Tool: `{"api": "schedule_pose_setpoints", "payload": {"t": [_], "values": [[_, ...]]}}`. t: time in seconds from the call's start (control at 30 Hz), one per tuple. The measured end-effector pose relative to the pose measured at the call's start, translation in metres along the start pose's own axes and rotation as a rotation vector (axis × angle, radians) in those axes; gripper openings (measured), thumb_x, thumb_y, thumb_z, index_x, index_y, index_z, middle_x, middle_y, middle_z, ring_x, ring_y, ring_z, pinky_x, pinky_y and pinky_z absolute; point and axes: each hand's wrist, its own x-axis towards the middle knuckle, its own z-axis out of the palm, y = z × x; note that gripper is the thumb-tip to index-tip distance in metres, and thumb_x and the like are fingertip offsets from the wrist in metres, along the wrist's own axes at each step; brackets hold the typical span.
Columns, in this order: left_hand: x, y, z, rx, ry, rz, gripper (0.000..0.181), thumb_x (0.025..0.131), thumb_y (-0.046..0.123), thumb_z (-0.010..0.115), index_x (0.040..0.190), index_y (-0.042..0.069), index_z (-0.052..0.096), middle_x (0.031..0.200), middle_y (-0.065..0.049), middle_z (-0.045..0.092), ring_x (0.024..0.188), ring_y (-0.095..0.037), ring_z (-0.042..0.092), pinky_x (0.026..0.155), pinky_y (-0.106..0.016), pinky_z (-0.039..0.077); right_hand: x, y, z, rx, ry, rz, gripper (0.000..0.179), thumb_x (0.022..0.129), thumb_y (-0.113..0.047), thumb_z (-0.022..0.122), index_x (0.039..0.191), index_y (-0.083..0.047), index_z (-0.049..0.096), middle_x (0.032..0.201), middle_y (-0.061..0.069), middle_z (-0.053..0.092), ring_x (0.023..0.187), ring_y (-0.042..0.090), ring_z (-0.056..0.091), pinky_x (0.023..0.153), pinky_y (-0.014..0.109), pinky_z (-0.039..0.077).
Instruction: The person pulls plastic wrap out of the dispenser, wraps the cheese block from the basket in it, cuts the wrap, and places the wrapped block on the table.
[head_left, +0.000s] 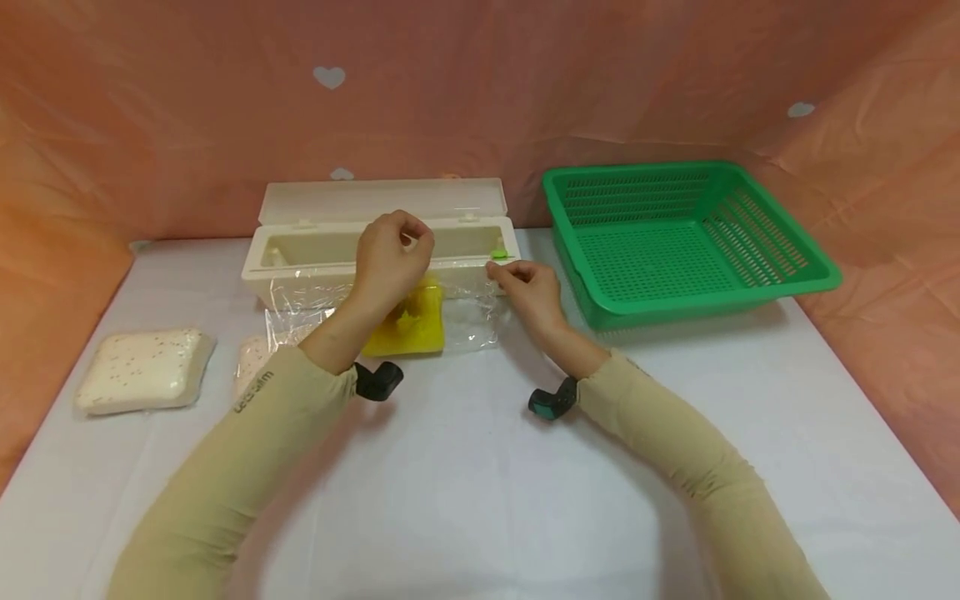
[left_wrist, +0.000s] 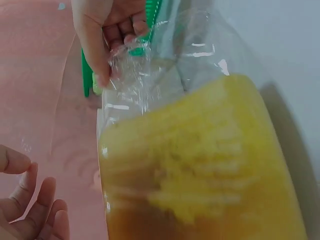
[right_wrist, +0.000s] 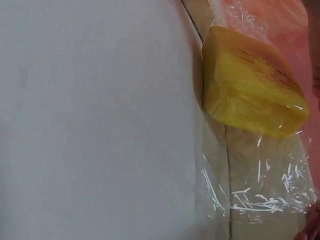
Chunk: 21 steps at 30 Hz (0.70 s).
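Note:
A yellow block (left_wrist: pixel 200 165) lies on clear plastic wrap (right_wrist: pixel 260 200) in front of a cream film dispenser box (head_left: pixel 300 287). My right hand (head_left: pixel 536 296) pinches the wrap by the box's right front corner, beside a small green slider (head_left: pixel 500 253). The wrap bunches at those fingertips in the left wrist view. Raised over the box and block is my left hand (head_left: pixel 393 258), thumb and forefinger tips together. Faint glints of film show by its thumb in the left wrist view, and its other fingers curl loosely.
The box's pale lid (head_left: pixel 382 200) stands raised at the back. A green basket (head_left: pixel 697 292) is to its right. On the left sits a white speckled block (head_left: pixel 142 371) in film; a pinkish block (head_left: pixel 251 367) is partly hidden behind my left sleeve. A pink curtain (head_left: pixel 420 92) hangs behind.

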Motion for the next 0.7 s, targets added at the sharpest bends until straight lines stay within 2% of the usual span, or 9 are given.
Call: {"api": "schedule_pose_setpoints", "payload": {"t": [0.2,0.33,0.47,0.57,0.7], "values": [[0.007,0.005,0.015,-0.004,-0.016,0.012,0.022,0.090,0.019,0.051,0.097,0.002,0.061,0.102,-0.013,0.059,0.096,-0.028,0.049,0.088,-0.036,0.041,0.002,0.002,0.001,-0.050,-0.072,-0.001,0.024,0.082,-0.022,0.069,0.089,0.001,0.072,0.061,-0.011,0.057,0.059,0.005,0.050,0.053,0.016,0.039],[0.007,0.004,0.017,0.013,-0.017,0.019,0.022,0.089,0.019,0.050,0.097,0.001,0.061,0.101,-0.014,0.060,0.095,-0.028,0.050,0.087,-0.037,0.042,0.001,-0.001,0.008,-0.097,-0.126,-0.036,0.023,0.083,-0.023,0.068,0.085,0.000,0.072,0.055,-0.005,0.053,0.053,0.008,0.047,0.048,0.018,0.035],[0.006,0.004,0.017,0.027,-0.031,0.027,0.023,0.090,0.019,0.048,0.098,0.001,0.060,0.102,-0.014,0.059,0.096,-0.028,0.051,0.086,-0.037,0.043,-0.002,-0.003,0.011,-0.104,-0.154,-0.022,0.024,0.086,-0.024,0.065,0.086,-0.001,0.071,0.056,-0.002,0.053,0.053,0.009,0.046,0.048,0.019,0.035],[0.007,0.005,0.017,0.035,-0.061,0.045,0.024,0.090,0.019,0.048,0.100,0.001,0.060,0.103,-0.015,0.059,0.096,-0.028,0.052,0.085,-0.037,0.044,-0.002,0.000,0.007,-0.104,-0.128,-0.013,0.023,0.086,-0.022,0.065,0.087,-0.001,0.071,0.059,-0.003,0.054,0.054,0.008,0.047,0.050,0.018,0.037],[0.008,0.006,0.020,0.046,-0.095,0.080,0.024,0.090,0.019,0.051,0.101,0.001,0.061,0.104,-0.015,0.059,0.096,-0.028,0.053,0.086,-0.038,0.045,-0.002,0.007,-0.003,-0.133,-0.037,-0.047,0.022,0.083,-0.021,0.067,0.084,0.000,0.071,0.059,-0.007,0.053,0.055,0.004,0.046,0.050,0.017,0.036]]}}
